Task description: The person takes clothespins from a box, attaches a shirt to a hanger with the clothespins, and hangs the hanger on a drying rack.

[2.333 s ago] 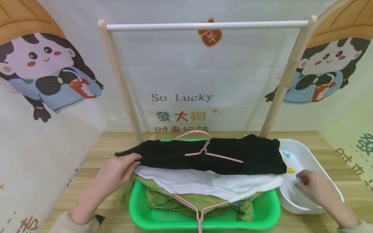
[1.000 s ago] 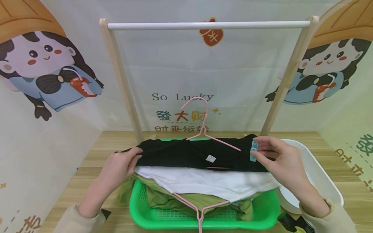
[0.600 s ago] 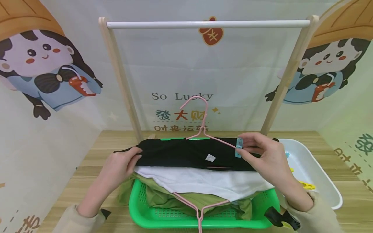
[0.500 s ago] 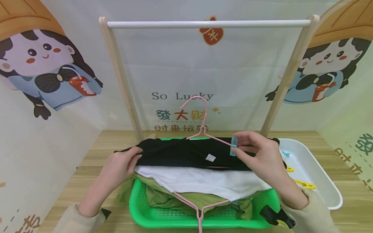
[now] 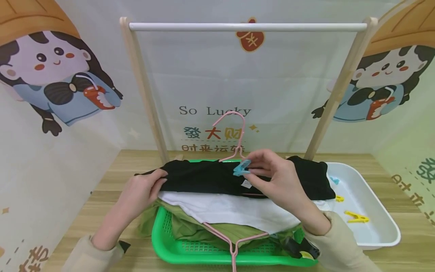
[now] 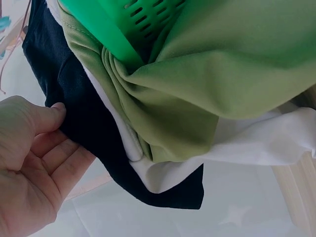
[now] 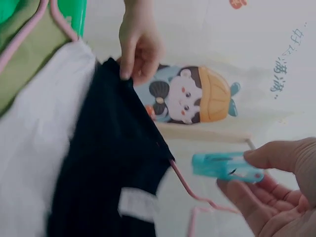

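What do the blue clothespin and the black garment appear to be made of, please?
The blue clothespin is probably smooth plastic, its body looking slightly translucent. The black garment seems a soft, matte fabric, creasing without shine; its fibre can't be told.

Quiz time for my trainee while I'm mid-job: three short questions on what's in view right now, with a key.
1. What colour is the clip that the right hand pinches: (a) yellow, (b) blue, (c) pink?
2. True or false: a hanger hangs on the rail.
3. Fill in: the left hand grips the ____ cloth.

Key:
1. b
2. False; the rail bears no hanger.
3. black
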